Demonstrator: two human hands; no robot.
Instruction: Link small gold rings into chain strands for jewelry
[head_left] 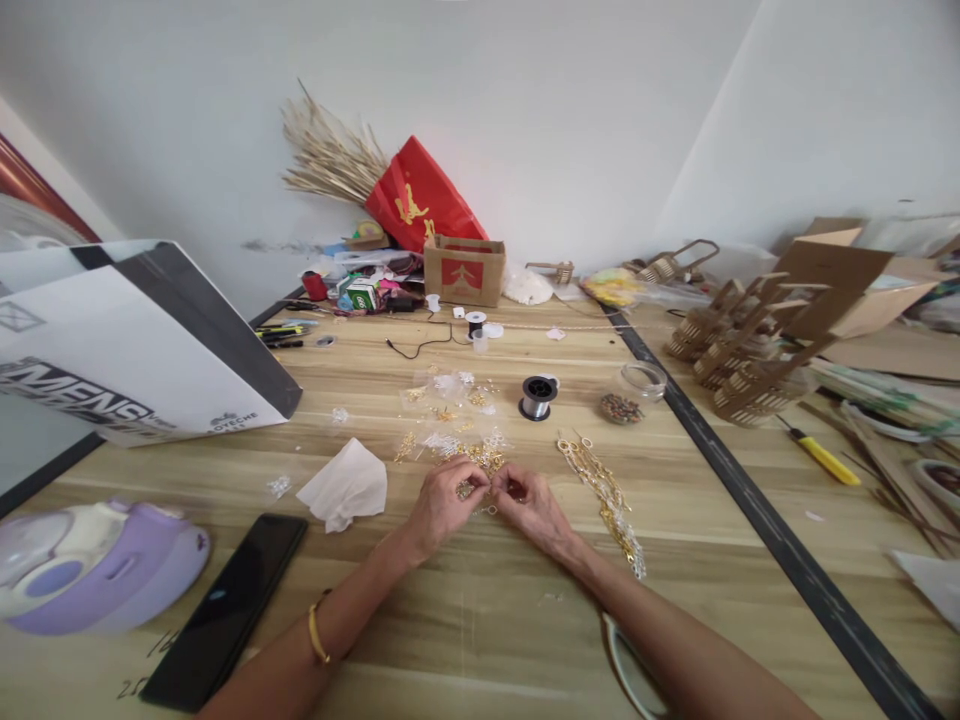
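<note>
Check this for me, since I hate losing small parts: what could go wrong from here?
Loose gold and silver pieces lie just beyond the fingertips of the left hand and right hand, so a knock might scatter them. The bundle of chains lies close beside the right forearm, so a sweep of that arm could drag or tangle it.

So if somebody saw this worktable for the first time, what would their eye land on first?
Probably the glossy red bag with gold lettering, tilted near the wall at the back, with pale dry stalks fanning out on its left. Next, perhaps, the large white box with bold black lettering on the left. At the centre, the bare left hand and right hand pinch close together beside small gold and silver pieces.
</note>
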